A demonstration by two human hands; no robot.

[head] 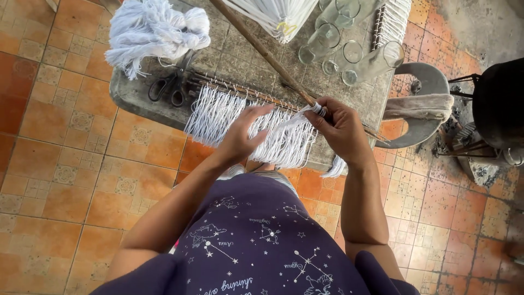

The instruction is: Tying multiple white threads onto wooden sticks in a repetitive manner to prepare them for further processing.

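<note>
Left hand [240, 136]: fingers spread flat on the fringe [248, 128].
Right hand [338, 128]: pinches a cord [318, 109] at the rod [262, 52].
Place: bench [131, 95] edge.
Tip: likely keep cords taut, evenly spaced.

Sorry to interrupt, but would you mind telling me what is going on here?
A person is working white cords hung in a row along a thin rod at the edge of a grey table. The left hand lies flat on the strands; the right hand pinches a bunch at the rod. Scissors lie nearby.
</note>
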